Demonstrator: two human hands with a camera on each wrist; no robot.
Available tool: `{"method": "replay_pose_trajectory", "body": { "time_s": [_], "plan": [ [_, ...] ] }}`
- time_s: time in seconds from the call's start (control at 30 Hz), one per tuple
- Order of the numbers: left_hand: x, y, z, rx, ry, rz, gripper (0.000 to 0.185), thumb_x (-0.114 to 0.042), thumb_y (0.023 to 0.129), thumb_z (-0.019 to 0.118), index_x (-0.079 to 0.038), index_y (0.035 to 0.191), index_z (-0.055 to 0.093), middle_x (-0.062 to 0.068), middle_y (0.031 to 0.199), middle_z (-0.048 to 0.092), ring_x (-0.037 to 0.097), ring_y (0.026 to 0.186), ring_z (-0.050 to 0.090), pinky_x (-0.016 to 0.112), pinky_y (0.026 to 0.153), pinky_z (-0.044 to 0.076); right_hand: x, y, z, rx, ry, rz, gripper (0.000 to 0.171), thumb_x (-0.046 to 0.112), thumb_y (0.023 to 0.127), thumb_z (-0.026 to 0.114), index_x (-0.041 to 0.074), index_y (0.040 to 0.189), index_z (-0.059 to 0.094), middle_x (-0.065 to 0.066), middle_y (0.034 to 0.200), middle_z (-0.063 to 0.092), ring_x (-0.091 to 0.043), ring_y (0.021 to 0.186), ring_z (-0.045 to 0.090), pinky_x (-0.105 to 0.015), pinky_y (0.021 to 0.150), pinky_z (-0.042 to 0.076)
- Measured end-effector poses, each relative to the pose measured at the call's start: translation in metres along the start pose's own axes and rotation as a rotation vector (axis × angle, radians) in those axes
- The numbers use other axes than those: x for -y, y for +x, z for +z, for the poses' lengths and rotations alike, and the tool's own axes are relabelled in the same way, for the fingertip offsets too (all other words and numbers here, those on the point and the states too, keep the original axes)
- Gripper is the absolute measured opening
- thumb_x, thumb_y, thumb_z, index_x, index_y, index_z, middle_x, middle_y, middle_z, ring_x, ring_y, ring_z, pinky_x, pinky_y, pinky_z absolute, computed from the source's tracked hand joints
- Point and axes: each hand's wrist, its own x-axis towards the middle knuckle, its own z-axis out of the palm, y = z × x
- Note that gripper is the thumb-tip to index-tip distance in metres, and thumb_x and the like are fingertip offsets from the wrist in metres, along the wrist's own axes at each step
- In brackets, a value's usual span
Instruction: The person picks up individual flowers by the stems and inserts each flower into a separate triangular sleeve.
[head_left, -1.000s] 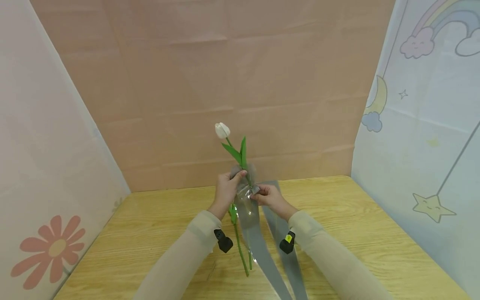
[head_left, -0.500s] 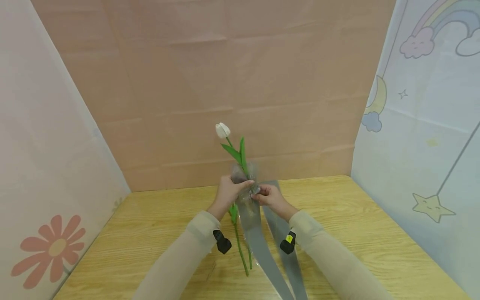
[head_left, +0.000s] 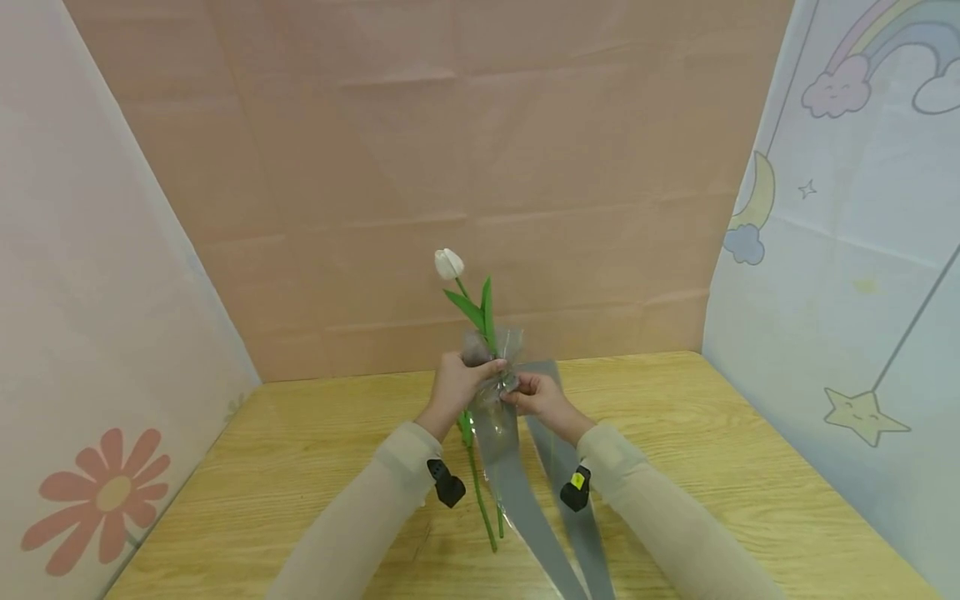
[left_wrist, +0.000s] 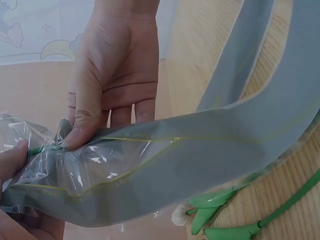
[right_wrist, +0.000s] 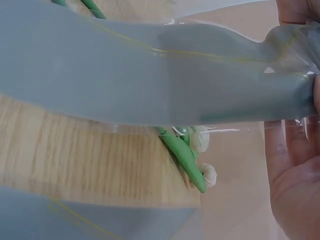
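A white tulip (head_left: 448, 264) with green leaves stands out of a clear-and-grey flower sleeve (head_left: 513, 483), its stem inside the film. My left hand (head_left: 452, 385) grips the gathered upper sleeve around the stem, thumb in front and fingers behind. Just below and right of it, my right hand (head_left: 545, 402) pinches the sleeve's right edge. In the left wrist view, the right thumb (left_wrist: 86, 117) presses the crinkled film beside the green stem, fingers behind the sleeve (left_wrist: 150, 185). The sleeve's long grey tail curves down toward the front of the table.
More tulips (head_left: 480, 496) lie on the wooden table (head_left: 330, 467) left of the sleeve; white heads (right_wrist: 200, 137) show in the right wrist view. A second grey sleeve (head_left: 562, 462) lies flat under the right forearm. A brown backdrop (head_left: 375, 167) and printed side walls enclose the table.
My left thumb has moved down and right over the film toward the right hand, and the sleeve's top now flares out above it. The right hand stays nearly in place.
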Motion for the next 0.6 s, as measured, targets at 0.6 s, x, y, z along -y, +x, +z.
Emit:
{"method": "replay_pose_trajectory", "body": {
  "time_s": [0.6],
  "plan": [
    [0.001,0.0,-0.002,-0.01,0.001,0.022,0.037,-0.037,0.079,0.081,-0.006,0.068,0.064,-0.006,0.053,0.048,0.008,0.05,0.041,0.024,0.049,0.035,0.081,0.012,-0.027,-0.242,-0.119,-0.094,0.032,0.024,0.094,0.066,-0.004,0.108,0.066,-0.005,0.102,0.069,-0.011,0.09,0.067,-0.042,0.088,0.055]
  ]
}}
